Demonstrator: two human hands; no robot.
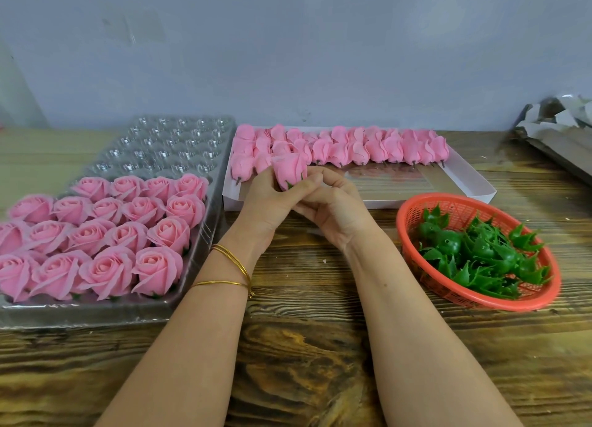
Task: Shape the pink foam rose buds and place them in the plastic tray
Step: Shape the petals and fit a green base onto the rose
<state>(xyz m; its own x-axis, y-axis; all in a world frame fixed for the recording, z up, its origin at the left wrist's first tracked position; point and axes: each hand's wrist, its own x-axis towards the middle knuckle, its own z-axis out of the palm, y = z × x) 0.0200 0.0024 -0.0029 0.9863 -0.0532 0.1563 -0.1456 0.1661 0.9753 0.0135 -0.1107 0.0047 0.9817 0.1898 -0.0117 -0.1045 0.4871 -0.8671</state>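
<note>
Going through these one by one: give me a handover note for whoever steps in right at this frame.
Left hand and right hand: both grip one pink bud over the table.
Plastic tray, left: near rows hold shaped roses, far cups empty.
White box: unshaped buds along its far side.
Red basket, right: green calyxes.
To do: finish this bud, seat it, then do the rest.

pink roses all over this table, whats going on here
A person grips one pink foam bud with both hands, left hand and right hand, apparently shaping it. The plastic tray at left holds opened roses in its near rows; its far half is empty. More closed buds wait in a white box behind, and a red basket at right holds green calyxes.
</note>
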